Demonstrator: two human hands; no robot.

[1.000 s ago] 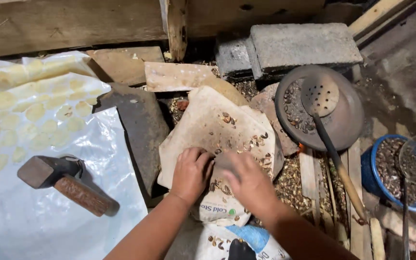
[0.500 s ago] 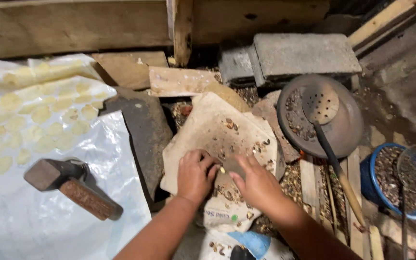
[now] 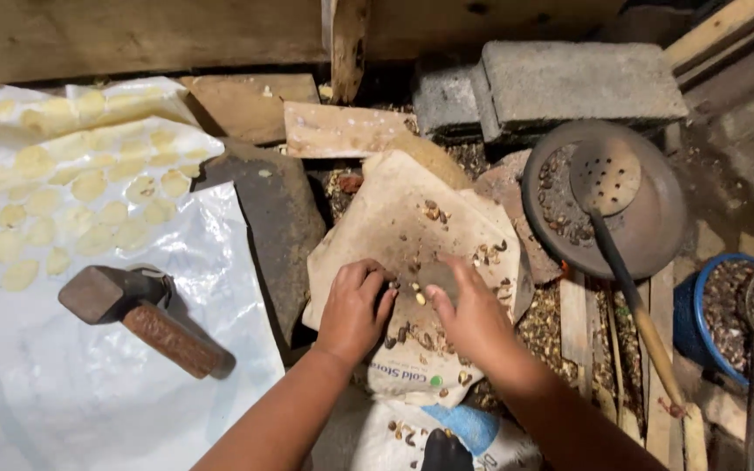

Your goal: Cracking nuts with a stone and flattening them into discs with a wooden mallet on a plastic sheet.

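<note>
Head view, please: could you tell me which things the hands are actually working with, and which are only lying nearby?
In use:
left hand
right hand
flat stone slab
small nut pieces under the fingers

Lying about:
hammer on the white plastic sheet
slotted spoon in the round pan
blue bowl
concrete block

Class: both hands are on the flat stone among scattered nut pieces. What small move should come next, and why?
Probably the right hand should pinch up the pale kernel lying between it and the left hand on the flat stone; it sits loose, just beside the fingertips, apart from the darker shell bits.
</note>
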